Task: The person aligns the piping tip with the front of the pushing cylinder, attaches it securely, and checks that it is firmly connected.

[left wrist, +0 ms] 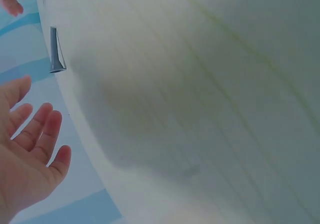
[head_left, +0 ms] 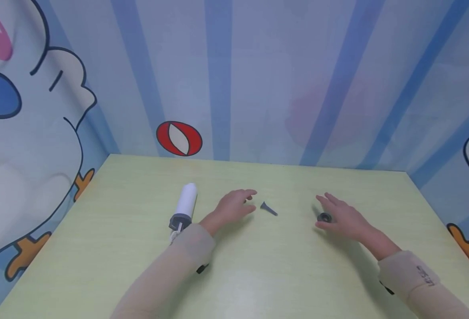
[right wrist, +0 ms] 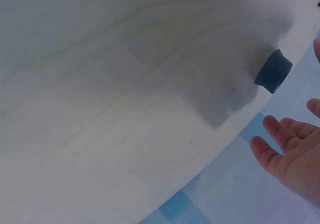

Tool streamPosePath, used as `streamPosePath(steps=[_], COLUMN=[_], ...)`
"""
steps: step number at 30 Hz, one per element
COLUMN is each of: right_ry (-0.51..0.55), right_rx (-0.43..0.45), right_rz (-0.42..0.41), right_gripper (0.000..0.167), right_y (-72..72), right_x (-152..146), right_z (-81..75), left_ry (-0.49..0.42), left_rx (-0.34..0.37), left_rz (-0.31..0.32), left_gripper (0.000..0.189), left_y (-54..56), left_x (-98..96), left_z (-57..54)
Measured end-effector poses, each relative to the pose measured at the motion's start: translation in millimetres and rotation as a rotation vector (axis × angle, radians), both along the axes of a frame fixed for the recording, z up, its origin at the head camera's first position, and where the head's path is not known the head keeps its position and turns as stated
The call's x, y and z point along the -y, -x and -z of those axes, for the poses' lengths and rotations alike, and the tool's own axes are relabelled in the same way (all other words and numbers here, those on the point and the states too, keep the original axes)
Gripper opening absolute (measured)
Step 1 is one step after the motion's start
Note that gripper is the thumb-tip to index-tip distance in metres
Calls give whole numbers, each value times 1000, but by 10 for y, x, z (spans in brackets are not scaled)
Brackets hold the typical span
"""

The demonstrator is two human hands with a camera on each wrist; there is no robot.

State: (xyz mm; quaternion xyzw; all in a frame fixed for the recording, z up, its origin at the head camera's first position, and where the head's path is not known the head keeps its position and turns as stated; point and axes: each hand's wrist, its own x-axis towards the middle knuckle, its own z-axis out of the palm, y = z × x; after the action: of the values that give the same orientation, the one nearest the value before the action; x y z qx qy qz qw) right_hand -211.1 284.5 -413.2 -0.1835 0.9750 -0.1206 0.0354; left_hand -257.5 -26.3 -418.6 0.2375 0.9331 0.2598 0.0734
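My left hand (head_left: 233,207) hovers over the table with its fingers loosely spread, holding nothing. Just right of its fingertips lies a small dark grey cone-shaped nozzle (head_left: 269,208), which also shows in the left wrist view, flared end toward the hand (left wrist: 57,63). On the right, my right hand (head_left: 343,218) reaches with thumb and fingers apart around a short dark round cap (head_left: 324,217). In the right wrist view that cap (right wrist: 274,71) sits on the table, apart from the fingertips (right wrist: 270,124). Left of my left forearm lies a white tube with a dark collar (head_left: 186,199).
The pale yellow-green table (head_left: 282,266) ends at a blue striped backdrop (head_left: 258,88) with cartoon figures at both sides. A white part at the tube's near end is partly covered by the left sleeve (head_left: 178,270).
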Motion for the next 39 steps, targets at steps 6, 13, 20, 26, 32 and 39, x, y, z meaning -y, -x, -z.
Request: streamPosePath(steps=[6,13,20,26,32,39], right_ry=[2,-3,-24,-22,-21,-17], right_rx=[-33,-47,-30,4,15,36], right_rz=[1,6,13,27,26,31], right_gripper=[69,63,61,59,58,57], right_y=[19,18,40,41,40,44], right_x=[1,2,-10,-21,-28,-34], right_z=[29,40,58,80,88,82], left_ry=[-48,-42,-22,-19,-23,-17], left_rx=[9,-11,-17,-23,-23,-28], left_rz=[-46,-75,-73,-71,-63,-62], left_gripper=[36,33,32,32,27,23], left_y=[35,51,93,113,104,97], left_x=[-122,-234,-293,-343,-387,-403], left_z=[34,97,167,203,193,201])
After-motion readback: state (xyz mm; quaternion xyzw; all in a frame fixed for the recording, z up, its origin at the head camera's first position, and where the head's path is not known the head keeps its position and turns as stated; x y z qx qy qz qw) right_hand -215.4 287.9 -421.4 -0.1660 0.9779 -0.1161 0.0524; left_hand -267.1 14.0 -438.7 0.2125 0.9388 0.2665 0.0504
